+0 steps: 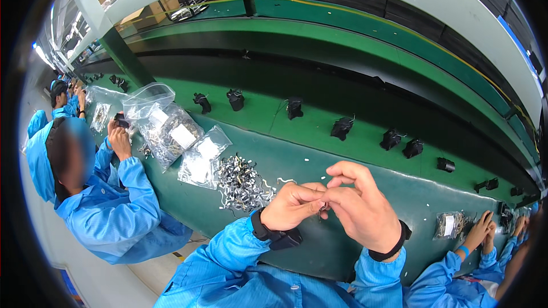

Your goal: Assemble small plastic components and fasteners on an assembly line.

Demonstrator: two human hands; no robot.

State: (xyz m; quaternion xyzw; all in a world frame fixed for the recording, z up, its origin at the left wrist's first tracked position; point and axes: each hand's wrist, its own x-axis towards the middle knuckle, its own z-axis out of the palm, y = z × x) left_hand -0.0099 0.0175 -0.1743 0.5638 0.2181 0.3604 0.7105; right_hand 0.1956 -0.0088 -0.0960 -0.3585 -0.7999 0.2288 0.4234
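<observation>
Your left hand (292, 205) and right hand (359, 208) pinch together one small metal clip (323, 210) above the green surface (354, 177), fingers closed on it, while a big pile of clips (240, 182) waits unused beside.

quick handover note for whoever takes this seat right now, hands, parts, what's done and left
Left hand and right hand: fingertips pinched together on one small metal clip above the green bench.
Loose pile of metal clips lies left of the hands; bags of clips lie beyond it.
Black parts sit spaced along the belt.
Done: cannot tell.
Left: the pile and bags are still full.
</observation>
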